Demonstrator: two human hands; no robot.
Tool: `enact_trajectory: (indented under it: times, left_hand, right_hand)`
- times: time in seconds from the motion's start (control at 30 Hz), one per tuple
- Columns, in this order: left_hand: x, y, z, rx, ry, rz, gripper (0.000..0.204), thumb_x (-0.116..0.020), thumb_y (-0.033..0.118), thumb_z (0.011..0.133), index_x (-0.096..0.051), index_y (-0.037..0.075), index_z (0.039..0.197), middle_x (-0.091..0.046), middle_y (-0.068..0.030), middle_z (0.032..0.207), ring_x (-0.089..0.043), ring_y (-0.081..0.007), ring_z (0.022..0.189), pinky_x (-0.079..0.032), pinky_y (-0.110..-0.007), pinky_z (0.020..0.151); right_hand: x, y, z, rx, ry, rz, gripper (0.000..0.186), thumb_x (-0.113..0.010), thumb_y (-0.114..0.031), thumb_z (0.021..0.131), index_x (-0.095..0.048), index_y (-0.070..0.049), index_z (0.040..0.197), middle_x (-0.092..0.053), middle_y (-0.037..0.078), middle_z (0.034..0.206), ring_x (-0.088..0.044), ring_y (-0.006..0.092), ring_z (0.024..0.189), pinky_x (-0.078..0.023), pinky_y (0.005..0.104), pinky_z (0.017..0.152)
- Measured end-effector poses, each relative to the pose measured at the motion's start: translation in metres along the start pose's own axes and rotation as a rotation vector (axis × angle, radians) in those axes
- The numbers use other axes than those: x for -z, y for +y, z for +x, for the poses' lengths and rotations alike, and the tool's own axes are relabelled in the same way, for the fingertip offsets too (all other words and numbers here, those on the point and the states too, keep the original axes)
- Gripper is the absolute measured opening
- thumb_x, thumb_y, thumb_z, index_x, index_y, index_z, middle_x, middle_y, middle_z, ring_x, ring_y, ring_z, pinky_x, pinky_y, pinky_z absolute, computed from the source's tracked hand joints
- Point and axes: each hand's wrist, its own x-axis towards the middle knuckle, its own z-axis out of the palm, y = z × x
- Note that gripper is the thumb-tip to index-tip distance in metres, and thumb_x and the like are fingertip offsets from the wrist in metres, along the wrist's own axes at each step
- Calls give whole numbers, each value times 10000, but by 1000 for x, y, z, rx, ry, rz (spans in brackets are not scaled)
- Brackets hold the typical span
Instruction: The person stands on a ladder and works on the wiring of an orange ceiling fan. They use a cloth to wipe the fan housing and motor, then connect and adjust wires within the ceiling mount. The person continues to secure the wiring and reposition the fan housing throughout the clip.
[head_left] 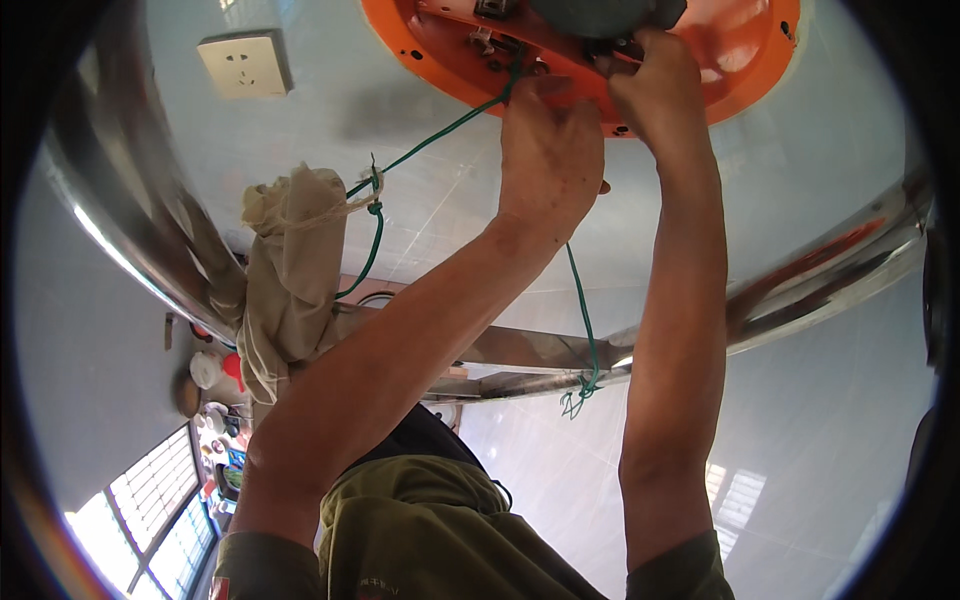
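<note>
Both hands are raised to an orange metal housing [440, 65] at the top of the view, which has holes along its rim and small metal parts inside. My left hand [552, 150] is closed at the housing's near edge, and whatever its fingers hold is hidden. A green cord [440, 135] runs up to the housing beside those fingers. Farther right, my right hand [658, 85] has its fingers bent in under a dark round part [595, 12]. They pinch at something there too hidden to name.
A beige cloth bag [300, 250], bound with string, hangs at the left by curved steel tubing [800, 280]. More green cord [582, 310] drops to a knot at a metal bar [540, 348]. A wall socket [243, 66] sits upper left; a barred window [150, 510] lower left.
</note>
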Motion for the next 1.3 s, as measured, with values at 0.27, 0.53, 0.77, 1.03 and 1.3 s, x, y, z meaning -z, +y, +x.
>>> enact_trajectory:
  times: [0.27,0.53,0.77,1.03,1.3]
  left_hand:
    - [1,1,33,187,-132,-293,192,-591,154,1025,-647,4,1131,-587,-21,755,-589,-137,676,-555,-333,640]
    - [-15,-16,55,-99,0,-135,244,-641,184,1042,-715,-49,1043,-720,-104,945,-696,-188,828,-609,-380,707]
    - [-27,-21,54,-299,198,3,250,-607,107,1026,-726,-106,970,-747,-179,881,-717,-252,738,-585,-394,735]
    - [17,10,16,-175,-80,352,282,-608,173,1033,-724,-83,1061,-674,-92,758,-604,-161,568,-512,-332,460]
    - [21,31,35,21,-237,241,253,-608,128,1011,-665,28,1236,-597,-17,725,-548,-96,622,-453,-295,528]
  right_hand:
    - [6,-16,-6,-117,-49,87,310,-693,19,900,-695,96,1200,-768,247,1181,-759,352,1132,-584,428,956]
    - [0,-6,-6,-8,7,148,299,-742,-61,899,-699,102,1146,-775,234,1106,-758,384,1040,-583,449,922]
    - [-2,0,-1,15,49,86,284,-756,-82,893,-694,110,1092,-764,265,1033,-750,411,996,-587,439,857]
    - [-35,14,-6,-98,90,844,398,-494,-312,1073,-662,49,1072,-714,128,966,-698,279,798,-567,411,670]
    - [-12,4,-6,102,122,124,161,-678,48,815,-682,101,967,-720,281,876,-729,424,834,-575,454,711]
